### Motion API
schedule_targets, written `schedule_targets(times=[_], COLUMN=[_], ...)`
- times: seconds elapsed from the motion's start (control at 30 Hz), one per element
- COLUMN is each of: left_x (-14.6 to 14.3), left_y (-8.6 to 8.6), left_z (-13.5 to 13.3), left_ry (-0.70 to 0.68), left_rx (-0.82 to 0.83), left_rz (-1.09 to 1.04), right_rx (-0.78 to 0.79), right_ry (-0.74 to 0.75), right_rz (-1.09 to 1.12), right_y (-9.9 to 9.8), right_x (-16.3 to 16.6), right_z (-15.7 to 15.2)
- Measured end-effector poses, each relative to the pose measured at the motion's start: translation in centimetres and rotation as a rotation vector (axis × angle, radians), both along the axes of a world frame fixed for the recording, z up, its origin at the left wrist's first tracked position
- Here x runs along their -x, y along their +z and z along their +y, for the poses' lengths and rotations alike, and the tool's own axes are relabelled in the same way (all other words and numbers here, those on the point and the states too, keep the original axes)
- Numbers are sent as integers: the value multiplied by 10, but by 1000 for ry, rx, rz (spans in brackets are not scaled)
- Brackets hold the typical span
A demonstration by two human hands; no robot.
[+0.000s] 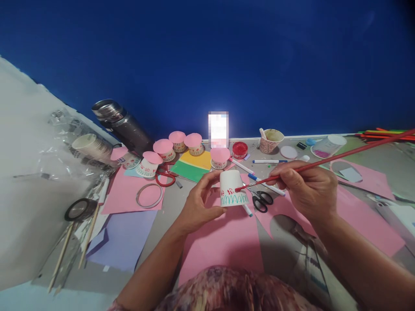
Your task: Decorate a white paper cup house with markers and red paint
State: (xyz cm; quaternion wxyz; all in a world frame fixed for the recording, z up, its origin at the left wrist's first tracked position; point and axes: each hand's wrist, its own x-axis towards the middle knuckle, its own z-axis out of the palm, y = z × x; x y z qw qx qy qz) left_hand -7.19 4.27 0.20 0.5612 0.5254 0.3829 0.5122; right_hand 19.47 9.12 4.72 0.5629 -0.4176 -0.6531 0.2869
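Note:
My left hand (202, 203) grips an upside-down white paper cup (231, 181) from its left side, above a sheet of pink paper (223, 246). Green wavy lines run around the cup's lower rim, with small red marks above them. In my right hand (308, 188) is a long red paintbrush (327, 160), held like a pen. Its red-tipped bristles touch or nearly touch the cup's right side. Black-handled scissors (262, 201) and several markers (269, 162) lie just beyond. An open pot of red paint (240, 150) stands behind the cup.
Several decorated cups with pink paper tops (164, 149) stand at the back left, near a dark flask (121, 123). Red-handled scissors (165, 177), a tape roll (81, 209) and purple paper (121, 239) lie left. A patterned cup (271, 140) stands by the blue wall (207, 56).

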Motion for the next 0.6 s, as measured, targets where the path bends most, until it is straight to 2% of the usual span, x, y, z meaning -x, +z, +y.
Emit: schedule_targets(times=[0.2, 0.4, 0.6], left_x=[0, -2, -3], left_y=[1, 1, 1], left_z=[0, 0, 0], left_ry=[4, 15, 12], left_rx=[-5, 12, 29], left_rz=[7, -7, -20], right_rx=[46, 102, -35], right_ry=[27, 73, 236], right_rz=[80, 199, 69], right_y=[5, 1, 0], right_x=[-1, -10, -15], right_z=[1, 4, 4])
